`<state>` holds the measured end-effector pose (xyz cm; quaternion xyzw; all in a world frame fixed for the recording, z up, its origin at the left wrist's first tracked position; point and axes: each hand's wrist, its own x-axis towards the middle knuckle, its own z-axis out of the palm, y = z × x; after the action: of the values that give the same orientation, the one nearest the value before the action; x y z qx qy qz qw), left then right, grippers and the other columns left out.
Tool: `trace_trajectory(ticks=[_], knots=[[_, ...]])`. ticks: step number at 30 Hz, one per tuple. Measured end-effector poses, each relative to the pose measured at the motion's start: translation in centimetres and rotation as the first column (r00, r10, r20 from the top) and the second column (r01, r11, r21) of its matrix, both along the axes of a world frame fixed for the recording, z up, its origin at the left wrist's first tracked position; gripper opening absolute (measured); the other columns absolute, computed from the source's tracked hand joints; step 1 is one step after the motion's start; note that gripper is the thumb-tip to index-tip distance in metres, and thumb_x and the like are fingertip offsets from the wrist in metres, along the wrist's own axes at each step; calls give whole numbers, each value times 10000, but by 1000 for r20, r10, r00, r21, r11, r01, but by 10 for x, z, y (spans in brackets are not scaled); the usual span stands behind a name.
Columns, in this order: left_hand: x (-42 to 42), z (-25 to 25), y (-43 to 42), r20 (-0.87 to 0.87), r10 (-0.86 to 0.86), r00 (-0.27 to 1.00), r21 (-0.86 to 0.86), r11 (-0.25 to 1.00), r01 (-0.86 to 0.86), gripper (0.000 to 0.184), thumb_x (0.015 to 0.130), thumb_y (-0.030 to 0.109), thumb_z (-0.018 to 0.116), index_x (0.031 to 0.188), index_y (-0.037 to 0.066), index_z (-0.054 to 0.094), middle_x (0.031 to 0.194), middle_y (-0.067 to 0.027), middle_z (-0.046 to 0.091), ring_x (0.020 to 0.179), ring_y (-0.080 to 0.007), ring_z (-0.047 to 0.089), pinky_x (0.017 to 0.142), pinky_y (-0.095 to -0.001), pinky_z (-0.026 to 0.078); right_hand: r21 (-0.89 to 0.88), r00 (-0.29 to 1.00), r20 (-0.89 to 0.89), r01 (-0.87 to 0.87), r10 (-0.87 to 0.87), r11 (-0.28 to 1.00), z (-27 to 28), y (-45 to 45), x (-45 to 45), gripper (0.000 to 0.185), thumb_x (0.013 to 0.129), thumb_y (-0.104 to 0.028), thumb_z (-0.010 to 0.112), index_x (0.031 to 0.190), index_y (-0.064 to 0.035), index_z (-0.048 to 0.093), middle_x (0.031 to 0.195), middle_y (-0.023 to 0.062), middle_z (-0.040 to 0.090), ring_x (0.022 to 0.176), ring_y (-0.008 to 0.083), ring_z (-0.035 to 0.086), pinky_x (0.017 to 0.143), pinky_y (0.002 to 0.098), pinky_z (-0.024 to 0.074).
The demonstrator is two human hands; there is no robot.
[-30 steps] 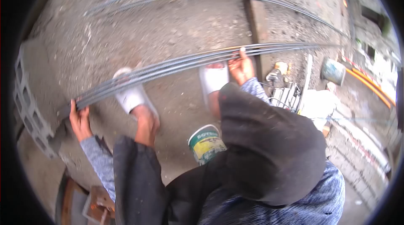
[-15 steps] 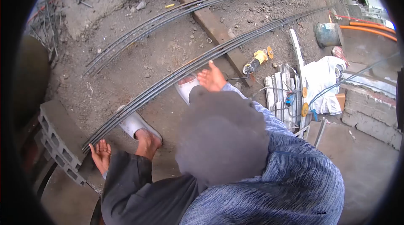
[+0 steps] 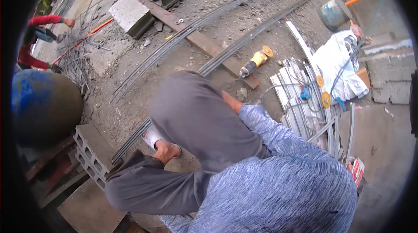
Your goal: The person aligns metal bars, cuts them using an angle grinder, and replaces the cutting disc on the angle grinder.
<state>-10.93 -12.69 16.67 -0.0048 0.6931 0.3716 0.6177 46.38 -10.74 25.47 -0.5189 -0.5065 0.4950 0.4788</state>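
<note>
Only the wrist and back edge of my right hand (image 3: 231, 101) show, beyond my raised knee; its fingers are hidden. Close by runs a bundle of long steel rebars (image 3: 235, 46), passing behind my knee and across a rusty flat beam (image 3: 204, 44). The bundle's near end (image 3: 130, 142) comes out beside my white shoe (image 3: 151, 137). My left hand is out of sight, with just part of its sleeve (image 3: 176, 222) at the bottom. A yellow angle grinder (image 3: 254, 63) lies to the right of my knee.
A second rebar bundle (image 3: 152, 56) lies farther off. Concrete blocks (image 3: 130, 15) rest at the back, hollow blocks (image 3: 93, 152) at left near a drum (image 3: 45, 106). Metal strips (image 3: 298, 96) and a bucket (image 3: 334, 14) are at right. A person in red sleeves (image 3: 43, 20) bends at far left.
The view has shifted, bringing the red-sleeved person into sight. Both hands showed open beside the rebars before; now my left is out of view and my right's fingers are behind my knee.
</note>
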Motion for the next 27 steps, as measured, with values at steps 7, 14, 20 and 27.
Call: trace_trajectory(ticks=[7,14,20,27], knots=[[37,10,-51,-28,-87,996,-44,995,85,512,951,449,632,1246,35,578,1214,-137,663,1144,-257,616,927,-407,496,-76,997,-72,8,-13,997,-46,-82,-6,689,1044,-544,368,1532,-60,330,1505,169,448,1418,264,382,1169,335,280],[27,27,-64,-81,-152,985,-55,987,148,494,953,431,630,1234,28,588,1206,-136,667,1131,-251,622,914,-399,500,-430,976,216,122,-29,895,-52,-99,48,646,1000,-632,413,990,-37,666,859,68,654,815,195,617,763,355,500],[44,37,-18,-140,-316,938,-57,949,311,479,954,416,628,1224,21,596,1199,-136,671,1119,-245,627,903,-393,504,4,949,-218,236,-229,972,-25,3,-9,528,1032,-503,456,982,-31,688,910,59,683,826,113,587,804,291,495],[122,31,17,-132,-532,837,-51,847,530,461,956,398,626,1211,14,606,1192,-136,676,1106,-239,632,889,-386,508,-483,976,185,-12,116,875,-107,-64,0,472,1001,-454,512,1128,-11,618,1055,160,663,1012,275,631,905,394,486]])
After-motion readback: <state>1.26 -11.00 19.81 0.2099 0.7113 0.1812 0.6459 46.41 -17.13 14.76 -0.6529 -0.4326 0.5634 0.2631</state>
